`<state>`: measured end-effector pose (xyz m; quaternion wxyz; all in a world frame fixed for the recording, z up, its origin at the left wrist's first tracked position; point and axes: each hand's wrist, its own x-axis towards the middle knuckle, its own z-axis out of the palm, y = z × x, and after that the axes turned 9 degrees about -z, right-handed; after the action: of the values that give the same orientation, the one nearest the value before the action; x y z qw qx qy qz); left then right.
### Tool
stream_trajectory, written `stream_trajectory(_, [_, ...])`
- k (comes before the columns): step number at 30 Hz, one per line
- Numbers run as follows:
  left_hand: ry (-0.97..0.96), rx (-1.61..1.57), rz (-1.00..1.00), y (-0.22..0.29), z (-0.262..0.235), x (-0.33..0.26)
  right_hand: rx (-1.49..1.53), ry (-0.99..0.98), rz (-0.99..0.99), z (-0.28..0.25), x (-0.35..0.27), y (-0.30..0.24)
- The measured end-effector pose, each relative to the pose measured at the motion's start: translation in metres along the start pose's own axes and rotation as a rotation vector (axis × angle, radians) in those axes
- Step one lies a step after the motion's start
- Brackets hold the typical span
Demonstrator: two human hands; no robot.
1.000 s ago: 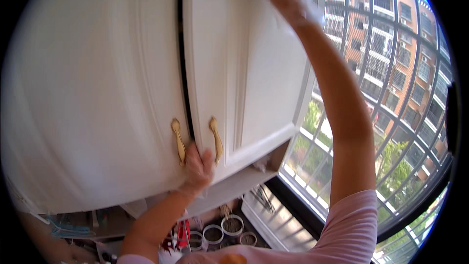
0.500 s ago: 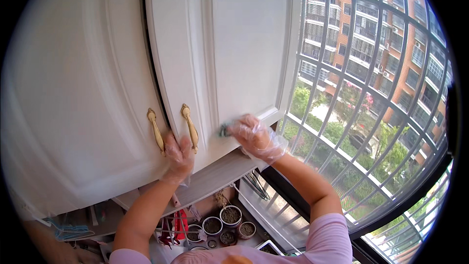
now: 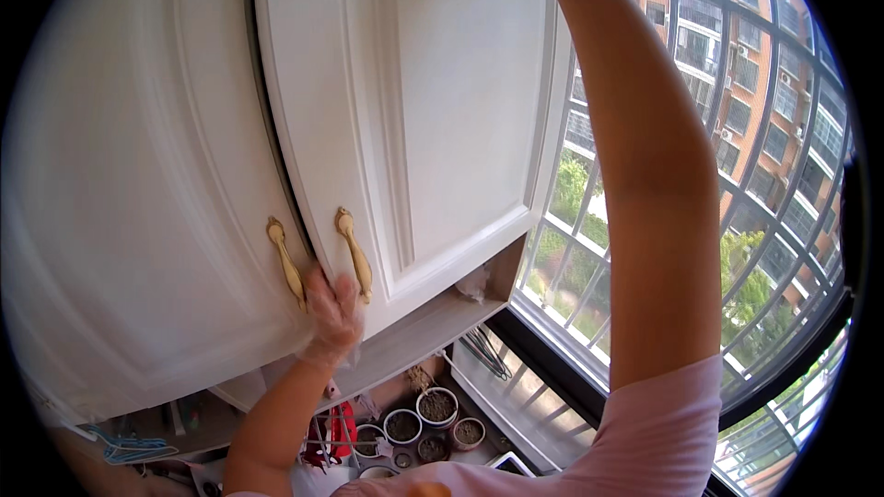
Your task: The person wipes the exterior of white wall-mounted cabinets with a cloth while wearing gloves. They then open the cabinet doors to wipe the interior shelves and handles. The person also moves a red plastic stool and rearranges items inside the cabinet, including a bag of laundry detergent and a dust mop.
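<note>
While the left hand [image 3: 333, 317] touches the right cabinet door [image 3: 470, 101] beside the right brass handle's [image 3: 354, 256] lower end, its grip is loosely curled; whether it pinches the edge, I cannot tell. This door spreads above and around that handle. The right hand is out of view, its grip unknown. The door seems stiff, perhaps slippery for the plastic glove [image 3: 350, 348]; the handle should hold best.

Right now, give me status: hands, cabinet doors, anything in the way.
Left hand, gloved, between the gold handles. Right hand past the top edge. White cabinet doors: dark gap between them. Right arm crosses before the barred window.
</note>
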<state>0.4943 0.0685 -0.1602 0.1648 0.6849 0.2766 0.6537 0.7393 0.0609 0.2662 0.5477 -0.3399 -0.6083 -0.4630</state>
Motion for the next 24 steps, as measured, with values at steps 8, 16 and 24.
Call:
stream_trajectory(8, [0.099, 0.152, -0.020, -0.007, -0.004, 0.000, 0.050, 0.011, -0.255, -0.013, -0.243, 0.001])
stream_trajectory(16, [0.096, 0.199, 0.100, -0.002, -0.004, 0.007, 0.444, -0.386, 0.436, -0.052, -0.387, -0.088])
stream_trajectory(24, [-0.069, -0.037, 0.014, 0.005, 0.000, 0.010, 0.069, -0.118, -0.020, -0.012, -0.116, -0.119])
